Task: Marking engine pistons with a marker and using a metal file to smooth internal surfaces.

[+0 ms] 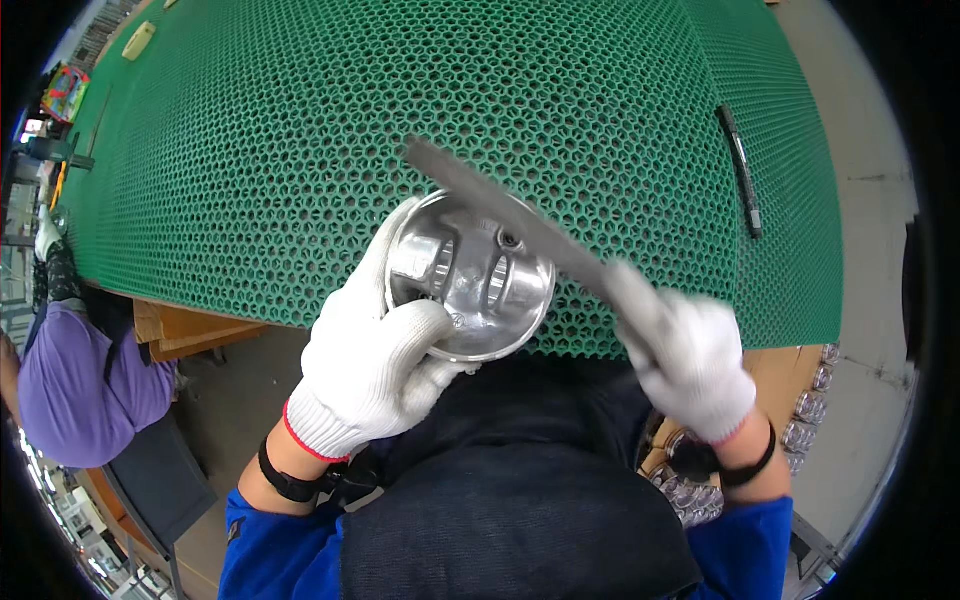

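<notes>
My left hand (375, 350), in a white knitted glove, grips a round shiny metal part (470, 285) near the mat's front edge. Two slots and a small hole show inside it, and the thumb presses over its rim. My right hand (685, 355), gloved too and blurred, is closed round one end of a long flat metal file (510, 215). The file slants up to the left across the part's upper right side; whether it touches the part I cannot tell.
A green honeycomb mat (560, 80) covers the table. On its right lies a black marker (740, 170). Several shiny metal parts (805, 425) are below right. At the left sits a person in purple (90, 385) beside a cardboard box (190, 330). A cream-coloured object (139, 41) lies far left.
</notes>
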`<state>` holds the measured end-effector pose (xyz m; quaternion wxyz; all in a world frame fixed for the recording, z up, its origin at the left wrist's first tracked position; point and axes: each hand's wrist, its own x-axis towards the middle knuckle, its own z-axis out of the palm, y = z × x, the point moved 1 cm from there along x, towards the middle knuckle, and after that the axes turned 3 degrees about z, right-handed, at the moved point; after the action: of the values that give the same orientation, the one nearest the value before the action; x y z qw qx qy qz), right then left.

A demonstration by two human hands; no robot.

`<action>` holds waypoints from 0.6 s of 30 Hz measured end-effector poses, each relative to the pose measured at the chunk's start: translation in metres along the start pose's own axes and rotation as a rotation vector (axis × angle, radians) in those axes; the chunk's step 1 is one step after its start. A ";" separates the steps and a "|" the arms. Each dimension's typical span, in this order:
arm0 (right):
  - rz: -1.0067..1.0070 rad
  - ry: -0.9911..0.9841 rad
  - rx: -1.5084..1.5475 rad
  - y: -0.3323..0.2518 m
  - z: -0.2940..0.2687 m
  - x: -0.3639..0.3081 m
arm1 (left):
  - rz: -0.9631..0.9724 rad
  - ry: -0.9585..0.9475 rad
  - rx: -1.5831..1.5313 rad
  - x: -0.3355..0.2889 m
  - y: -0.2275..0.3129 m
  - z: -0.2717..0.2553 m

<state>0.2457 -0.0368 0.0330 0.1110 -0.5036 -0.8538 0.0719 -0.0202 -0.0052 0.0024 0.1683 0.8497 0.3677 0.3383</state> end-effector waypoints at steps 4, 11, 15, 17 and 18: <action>-0.034 -0.041 0.112 -0.005 -0.028 0.058 | -0.085 -0.126 -0.131 -0.009 -0.010 -0.002; -0.154 -0.291 -0.072 -0.036 -0.063 0.094 | -0.017 -0.085 -0.345 -0.017 0.002 -0.004; -0.162 -0.358 -0.006 -0.052 -0.045 0.126 | 0.012 -0.080 -0.347 -0.020 -0.009 -0.005; -0.192 -0.484 0.082 -0.053 -0.073 0.117 | -0.031 -0.110 -0.305 -0.026 -0.007 -0.006; -0.158 -0.509 0.215 -0.056 -0.082 0.110 | -0.033 -0.099 -0.318 -0.025 -0.007 -0.005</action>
<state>0.1684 0.0340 0.1382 -0.0489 -0.3865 -0.8784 0.2769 -0.0400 -0.0187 -0.0088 0.3241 0.8219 0.3148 0.3469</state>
